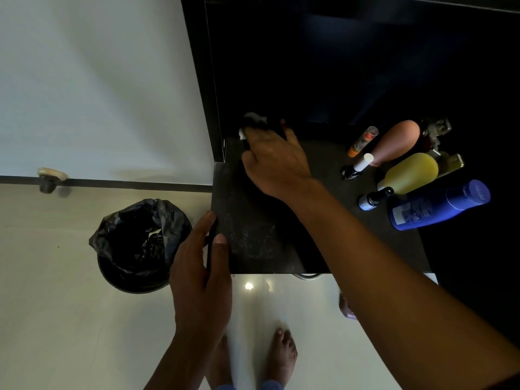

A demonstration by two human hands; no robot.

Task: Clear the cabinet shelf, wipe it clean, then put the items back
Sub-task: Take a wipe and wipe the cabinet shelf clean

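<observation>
My right hand (274, 160) lies flat on a pale wiping cloth (253, 121), pressing it onto the dark speckled shelf (253, 237) near its back left corner. Most of the cloth is hidden under the fingers. My left hand (201, 266) grips the shelf's front left edge, thumb on top. At the right side of the shelf stand several bottles: a blue bottle (439, 205), a yellow bottle (409, 173), a brown bottle (396, 142), a small orange-tipped tube (363, 140), a white-capped stick (357, 166) and a small black-capped bottle (374, 198).
A black bin with a black liner (138, 246) stands on the pale floor left of the shelf. A white wall (98, 85) rises behind it. A metal hinge (437, 129) shows behind the bottles. My bare feet (281, 356) are below the shelf's front edge.
</observation>
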